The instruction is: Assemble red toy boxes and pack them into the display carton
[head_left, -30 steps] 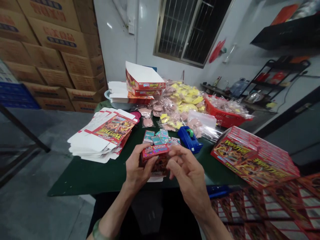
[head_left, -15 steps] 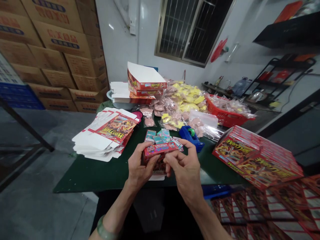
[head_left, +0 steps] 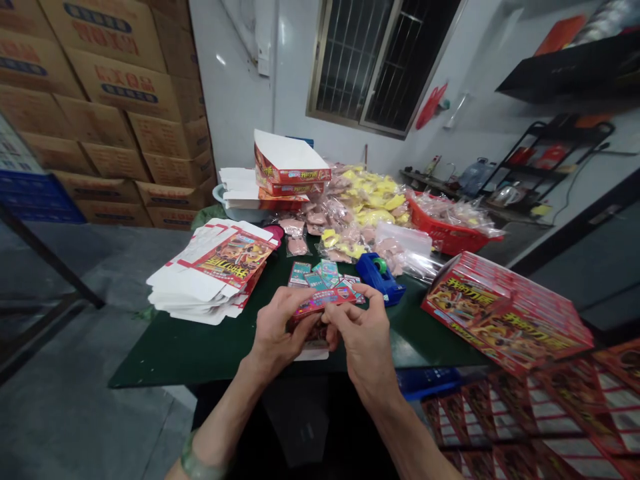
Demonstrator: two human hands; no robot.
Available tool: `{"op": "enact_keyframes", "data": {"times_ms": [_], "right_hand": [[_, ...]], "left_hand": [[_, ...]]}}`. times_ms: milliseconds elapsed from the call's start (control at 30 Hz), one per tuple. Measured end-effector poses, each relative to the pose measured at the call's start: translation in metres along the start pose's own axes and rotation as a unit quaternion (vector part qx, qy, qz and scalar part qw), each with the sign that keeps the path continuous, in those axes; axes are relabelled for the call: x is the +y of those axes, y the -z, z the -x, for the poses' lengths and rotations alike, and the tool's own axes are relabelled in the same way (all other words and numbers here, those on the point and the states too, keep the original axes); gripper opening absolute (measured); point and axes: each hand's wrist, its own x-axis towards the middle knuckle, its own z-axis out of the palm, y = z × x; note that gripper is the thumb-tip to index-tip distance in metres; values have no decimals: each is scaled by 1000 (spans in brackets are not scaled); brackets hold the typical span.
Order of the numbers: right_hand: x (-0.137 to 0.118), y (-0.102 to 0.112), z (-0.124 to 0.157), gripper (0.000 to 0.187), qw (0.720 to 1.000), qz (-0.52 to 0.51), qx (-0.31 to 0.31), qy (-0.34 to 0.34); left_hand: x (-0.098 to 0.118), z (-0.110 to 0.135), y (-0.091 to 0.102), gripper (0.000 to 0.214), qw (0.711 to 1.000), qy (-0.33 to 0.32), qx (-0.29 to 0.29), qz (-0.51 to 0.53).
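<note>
1. The left hand (head_left: 280, 327) pinches the left end of a red printed carton (head_left: 326, 301) between thumb and fingers.
2. The right hand (head_left: 364, 327) is curled at the carton's right end, its thumb and fingers pinching the near edge.
3. The carton is held over the near edge of the green surface (head_left: 200, 353), in front of some teal-faced cards (head_left: 327, 272).
4. A blue tape dispenser (head_left: 383, 280) stands just right of the cards.
5. Stacked flat printed cartons (head_left: 220, 267) lie left; shrink-wrapped red boxes (head_left: 505, 310) sit right.
</note>
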Motion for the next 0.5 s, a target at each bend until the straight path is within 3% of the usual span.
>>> {"op": "enact_keyframes", "data": {"times_ms": [133,333,400,500], "right_hand": [[2,0,-1,45,1000,10,7,-1],[2,4,-7,44,999,35,-12,-22],[14,6,-7,48,998,46,-10,-30],[48,15,-4,54,995,65,-13,-69]], "left_hand": [[-4,-4,7,39,996,-48,-60,-45],[1,-20,18,41,972,-64,-213,-78],[3,-24,19,40,967,-42,-237,-78],[1,-25,20,42,969,5,-230,-90]]}}
